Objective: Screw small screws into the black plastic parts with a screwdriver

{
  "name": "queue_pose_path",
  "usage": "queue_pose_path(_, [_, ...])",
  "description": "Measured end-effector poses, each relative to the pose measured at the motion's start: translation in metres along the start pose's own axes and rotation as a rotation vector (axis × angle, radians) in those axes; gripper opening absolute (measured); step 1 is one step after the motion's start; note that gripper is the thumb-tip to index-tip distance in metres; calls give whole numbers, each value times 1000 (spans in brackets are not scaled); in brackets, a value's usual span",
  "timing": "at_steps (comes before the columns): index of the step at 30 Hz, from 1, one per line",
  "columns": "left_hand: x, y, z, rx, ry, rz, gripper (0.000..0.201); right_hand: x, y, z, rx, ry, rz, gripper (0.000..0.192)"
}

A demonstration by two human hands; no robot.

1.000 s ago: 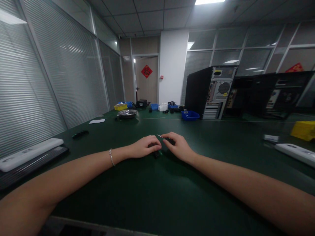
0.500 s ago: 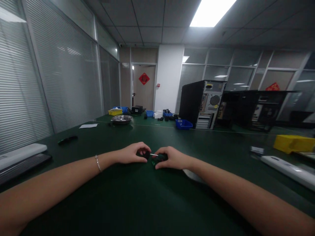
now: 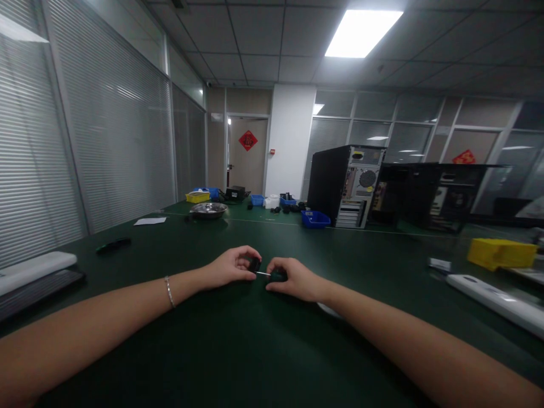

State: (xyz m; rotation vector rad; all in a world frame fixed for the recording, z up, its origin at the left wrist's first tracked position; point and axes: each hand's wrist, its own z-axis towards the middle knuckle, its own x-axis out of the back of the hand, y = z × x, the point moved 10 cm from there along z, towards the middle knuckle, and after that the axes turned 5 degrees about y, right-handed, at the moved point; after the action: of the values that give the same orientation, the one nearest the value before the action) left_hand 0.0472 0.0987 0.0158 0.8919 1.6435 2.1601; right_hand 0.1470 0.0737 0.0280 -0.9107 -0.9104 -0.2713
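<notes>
My left hand is closed on a small black part, gripped between thumb and fingertips; its exact kind is too small to make out. Facing it, my right hand is wrapped round the dark green handle of a screwdriver. The thin metal shaft points left, and its tip reaches the black part's lower edge. Whether the tip sits in a screw cannot be seen. Both hands are over the green tabletop. Under my right wrist a white object shows in part.
A metal dish, a blue bin and a black computer tower stand farther back. At left lie a green-and-black tool and a keyboard. A yellow bin and a long white object are at right.
My left hand has turned the black part more upright. The screwdriver's shaft now slants slightly down to the right hand, whose fingers have closed in. The view has tilted up slightly.
</notes>
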Motion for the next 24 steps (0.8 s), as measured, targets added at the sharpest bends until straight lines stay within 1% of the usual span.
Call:
queue_pose_path(4, [3,-1,2,-13,60,-19,45,7,11,3,-50,159,-6,16])
queue_pose_path(7, [2,-2,1,-24,89,-9,46,11,9,4,-56,244,36,11])
queue_pose_path(9, [0,-1,1,-40,96,-6,47,12,6,5,-70,290,119,11])
queue_pose_path(13, [-7,2,-2,-60,83,-22,48,4,13,4,-214,311,350,22])
queue_pose_path(15, [-9,3,-3,-51,82,-40,49,2,14,3,-243,332,413,26])
queue_pose_path(20, [-8,5,-5,-16,112,-51,49,5,9,4,-200,358,456,32])
queue_pose_path(24, [-6,7,-6,3,142,-137,48,8,1,3,-187,344,462,32])
